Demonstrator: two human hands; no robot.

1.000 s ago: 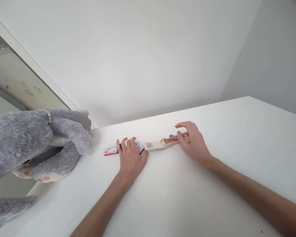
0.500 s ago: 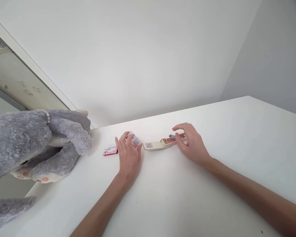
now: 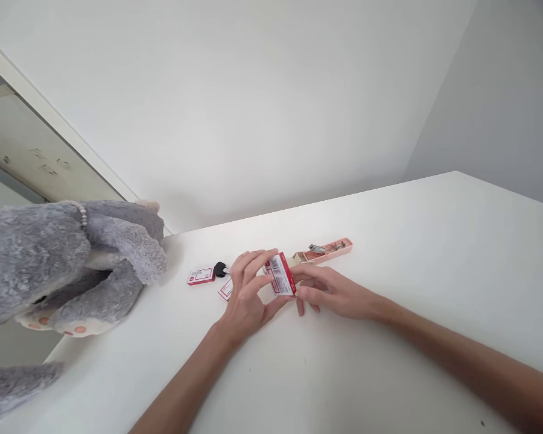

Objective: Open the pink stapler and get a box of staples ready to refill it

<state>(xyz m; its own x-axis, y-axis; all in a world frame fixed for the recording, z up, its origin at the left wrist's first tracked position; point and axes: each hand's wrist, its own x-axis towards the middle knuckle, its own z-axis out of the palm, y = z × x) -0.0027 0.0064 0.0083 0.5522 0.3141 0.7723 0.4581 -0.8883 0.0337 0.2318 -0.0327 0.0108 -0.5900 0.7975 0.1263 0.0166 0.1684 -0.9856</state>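
My left hand is closed on a small red-and-white box with a barcode, holding it tilted above the table. My right hand meets the box's red right end, its thumb and fingers pinched at that edge. Just behind them lies an open long case, with a cream part partly hidden by the hands and a pink tray. Small metal pieces lie in the tray, and a larger silver metal piece sticks up from it.
To the left on the white table lie another red-and-white box, a black-headed object and a red-edged white box or card, partly covered by my left hand. A grey plush toy occupies the left side. A white wall rises behind.
My left hand has lifted a small box and moved it right. My right hand has left the pink tray and come to the box. The black-headed object and another red-edged item are now uncovered.
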